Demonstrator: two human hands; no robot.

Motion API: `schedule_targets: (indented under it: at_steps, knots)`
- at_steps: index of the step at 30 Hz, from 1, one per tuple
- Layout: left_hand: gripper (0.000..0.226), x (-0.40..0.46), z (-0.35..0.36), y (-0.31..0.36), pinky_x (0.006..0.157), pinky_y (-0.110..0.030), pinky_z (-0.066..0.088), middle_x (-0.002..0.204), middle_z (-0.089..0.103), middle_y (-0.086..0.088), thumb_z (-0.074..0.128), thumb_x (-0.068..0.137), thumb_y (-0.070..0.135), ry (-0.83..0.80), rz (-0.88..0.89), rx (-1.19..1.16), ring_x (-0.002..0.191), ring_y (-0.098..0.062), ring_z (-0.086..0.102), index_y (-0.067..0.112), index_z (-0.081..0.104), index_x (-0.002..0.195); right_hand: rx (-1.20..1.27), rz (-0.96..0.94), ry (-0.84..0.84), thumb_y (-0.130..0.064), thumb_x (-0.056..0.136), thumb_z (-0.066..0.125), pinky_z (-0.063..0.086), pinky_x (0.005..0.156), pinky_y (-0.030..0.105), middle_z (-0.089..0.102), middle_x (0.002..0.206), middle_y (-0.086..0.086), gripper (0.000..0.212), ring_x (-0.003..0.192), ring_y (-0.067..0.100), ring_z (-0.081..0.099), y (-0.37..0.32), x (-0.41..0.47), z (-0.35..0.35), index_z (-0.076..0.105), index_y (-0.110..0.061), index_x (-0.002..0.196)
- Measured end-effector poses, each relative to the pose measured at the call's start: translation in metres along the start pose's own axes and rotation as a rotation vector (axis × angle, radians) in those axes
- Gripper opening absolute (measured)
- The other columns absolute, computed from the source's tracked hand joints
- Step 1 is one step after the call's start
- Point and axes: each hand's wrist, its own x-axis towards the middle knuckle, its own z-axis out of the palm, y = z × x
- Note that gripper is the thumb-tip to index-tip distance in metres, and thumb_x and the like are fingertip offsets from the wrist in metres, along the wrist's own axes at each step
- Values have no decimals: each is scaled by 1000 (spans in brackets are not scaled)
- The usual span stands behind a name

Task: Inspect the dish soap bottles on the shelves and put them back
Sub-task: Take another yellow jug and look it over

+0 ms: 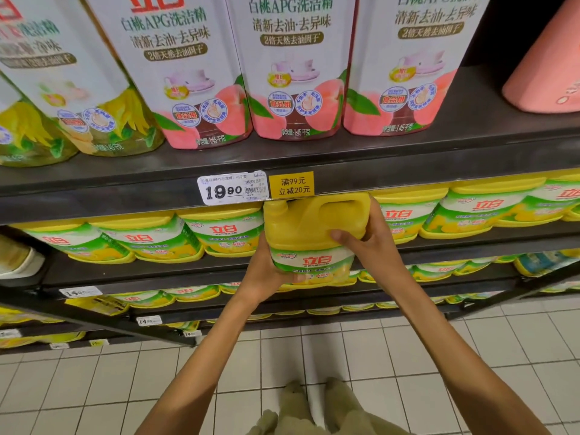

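Held bottle: yellow dish soap jug, upright, label toward the camera, just below the price tag and in front of the second shelf's row.
Left hand: left hand cups the jug's lower left corner, fingers curled under the base; likely bearing the weight.
Right hand: right hand wraps the jug's right side below the handle, thumb across the front; likely steadying it for reading.
Gap in row: the jug sits right of the lemon bottles under the tag, where it probably belongs.
Top shelf: peach bottles stand above the tag, untouched.
Step, judged: either inspecting or about to slide back.
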Motion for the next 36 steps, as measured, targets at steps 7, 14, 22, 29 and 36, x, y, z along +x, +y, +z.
schedule_targets:
  at_steps: [7, 14, 22, 29, 36]
  knots:
    - [94, 25, 6, -6, 101, -48, 46, 130, 57, -15, 86, 59, -5, 93, -4, 35, 123, -28, 54, -1, 36, 139, -5, -37, 34, -19, 67, 77, 57, 77, 25, 66, 102, -6, 47, 95, 6, 67, 8, 15, -1, 49, -24, 104]
    - [70, 26, 16, -9, 86, -23, 48, 117, 65, -6, 86, 63, 6, 268, -47, 143, 110, -20, 60, 6, 52, 124, -218, -62, 65, -38, 66, 74, 53, 72, 16, 58, 101, -14, 54, 90, -2, 62, 4, 16, 5, 42, -22, 108]
    - [59, 9, 38, -14, 87, -26, 53, 114, 67, -5, 83, 71, 12, 478, -41, 85, 105, -16, 63, 6, 54, 122, -737, -228, 267, -46, 68, 81, 52, 77, 39, 48, 122, 18, 84, 112, 30, 49, 7, 2, 10, 48, 2, 128]
    - [41, 18, 45, -8, 91, -34, 54, 108, 69, -5, 79, 75, 9, 553, -60, -2, 100, -16, 66, 5, 63, 112, -905, -269, 296, -27, 64, 90, 42, 54, 31, 48, 108, 24, 66, 83, 25, 45, 17, 17, 11, 52, 6, 107]
    - [36, 27, 64, 0, 86, -46, 53, 104, 66, -18, 76, 80, 15, 683, -77, -33, 98, -39, 60, 1, 61, 110, -908, -205, 305, -33, 82, 74, 37, 61, 26, 50, 119, 27, 56, 81, 33, 59, 29, 31, 17, 52, 8, 114]
